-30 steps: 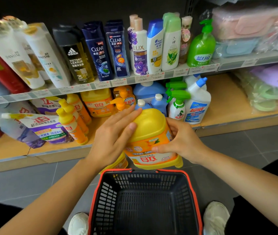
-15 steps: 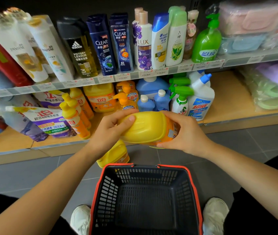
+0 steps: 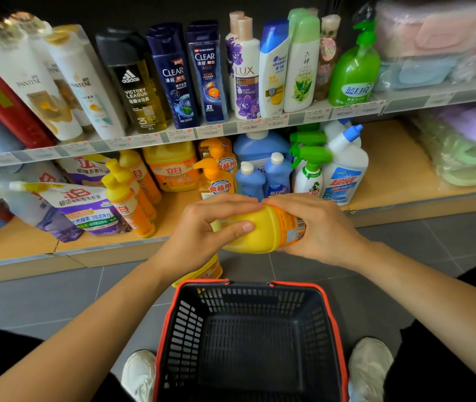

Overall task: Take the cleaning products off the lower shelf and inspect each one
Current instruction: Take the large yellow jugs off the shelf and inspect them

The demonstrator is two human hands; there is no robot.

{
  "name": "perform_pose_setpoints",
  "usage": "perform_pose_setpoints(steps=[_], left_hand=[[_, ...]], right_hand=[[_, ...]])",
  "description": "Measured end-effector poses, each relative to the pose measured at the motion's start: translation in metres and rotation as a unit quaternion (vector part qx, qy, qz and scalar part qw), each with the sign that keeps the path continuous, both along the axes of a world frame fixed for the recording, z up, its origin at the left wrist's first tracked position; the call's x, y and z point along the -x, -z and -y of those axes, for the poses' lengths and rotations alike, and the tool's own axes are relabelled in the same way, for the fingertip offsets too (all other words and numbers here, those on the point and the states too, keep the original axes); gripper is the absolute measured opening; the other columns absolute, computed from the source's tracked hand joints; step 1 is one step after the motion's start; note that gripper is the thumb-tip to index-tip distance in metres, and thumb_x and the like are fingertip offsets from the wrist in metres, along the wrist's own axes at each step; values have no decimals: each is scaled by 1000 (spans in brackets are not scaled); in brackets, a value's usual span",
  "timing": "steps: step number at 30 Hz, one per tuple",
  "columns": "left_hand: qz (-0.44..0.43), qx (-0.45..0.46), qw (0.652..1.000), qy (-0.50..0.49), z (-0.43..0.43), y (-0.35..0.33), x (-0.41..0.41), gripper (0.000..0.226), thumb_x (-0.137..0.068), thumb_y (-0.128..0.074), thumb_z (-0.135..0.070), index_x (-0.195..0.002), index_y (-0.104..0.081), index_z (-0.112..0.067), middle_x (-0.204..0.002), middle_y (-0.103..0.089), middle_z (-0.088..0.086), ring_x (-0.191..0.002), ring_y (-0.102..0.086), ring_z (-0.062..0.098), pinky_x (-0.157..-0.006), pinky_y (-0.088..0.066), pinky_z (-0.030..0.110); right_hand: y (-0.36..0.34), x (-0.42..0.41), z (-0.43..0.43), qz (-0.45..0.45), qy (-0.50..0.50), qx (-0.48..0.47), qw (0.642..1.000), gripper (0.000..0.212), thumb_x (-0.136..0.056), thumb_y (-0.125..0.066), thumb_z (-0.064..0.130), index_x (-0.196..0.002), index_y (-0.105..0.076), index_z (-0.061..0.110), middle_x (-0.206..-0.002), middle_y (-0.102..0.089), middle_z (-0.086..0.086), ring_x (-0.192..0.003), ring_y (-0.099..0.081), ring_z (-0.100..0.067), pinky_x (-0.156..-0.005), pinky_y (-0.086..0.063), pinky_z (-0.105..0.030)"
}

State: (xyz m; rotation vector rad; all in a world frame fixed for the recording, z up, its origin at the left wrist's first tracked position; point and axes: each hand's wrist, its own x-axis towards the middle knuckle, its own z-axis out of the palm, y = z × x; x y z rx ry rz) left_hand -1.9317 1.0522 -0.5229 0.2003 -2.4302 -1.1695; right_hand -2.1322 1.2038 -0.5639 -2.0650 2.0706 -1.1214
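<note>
The fingers (image 3: 225, 202) of the left hand (image 3: 199, 233) curl over the yellow detergent jug (image 3: 263, 236), with the thumb pressed on its near face. The right hand (image 3: 321, 227) grips the labelled end, its fingers wrapped round it. The jug lies on its side at the centre of the frame, held above the far rim of the black basket (image 3: 260, 297), in front of the lower shelf (image 3: 390, 169). A second yellow jug (image 3: 205, 272) shows under the left wrist.

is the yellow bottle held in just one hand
No, the left hand and the right hand both grip the yellow bottle, one at each end.
</note>
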Motion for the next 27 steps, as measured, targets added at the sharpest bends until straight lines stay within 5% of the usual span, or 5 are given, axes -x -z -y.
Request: perform_pose_setpoints(steps=[10,13,18,23,27], left_hand=[[40,-126,988,-82,29,17,-4,37,-97,-55,-23,-134,-60,-22,-129,-65,6,-121,-60,20,-102,-50,50],[36,-152,982,-105,30,21,-2,37,-104,-48,-13,-136,-55,-31,-125,-66,5,-113,-64,23,-97,-55,42],[81,-194,964,-164,33,35,-1,35,-103,-51,-8,-135,-59,-22,-109,-73,2,-93,-70,16,-74,-54,21],[197,-252,943,-93,10,55,2,26,-96,-66,-18,-118,-66,-32,-103,-71,-15,-88,-63,-6,-69,-45,5],[233,-346,907,-61,-4,65,5,43,-88,-71,-49,-127,-63,-31,-120,-72,-14,-111,-66,5,-92,-53,25]], right_hand=[[4,7,-1,189,29,-32,981,97,-56,-99,30,-136,-48,51,-114,-60,44,-109,-57,17,-88,-42,-2],[-3,10,2,255,15,-27,966,83,-59,-98,27,-125,-56,53,-119,-66,32,-112,-62,6,-90,-48,-9],[-6,16,5,417,29,1,909,72,-59,-98,28,-124,-65,26,-116,-75,4,-106,-72,-17,-87,-60,-39],[-10,20,7,536,33,32,843,66,-59,-93,18,-120,-67,19,-113,-76,-8,-103,-73,-28,-78,-61,-40],[-10,20,8,595,30,40,802,68,-65,-88,12,-127,-62,7,-117,-74,-12,-105,-72,-31,-78,-60,-40]])
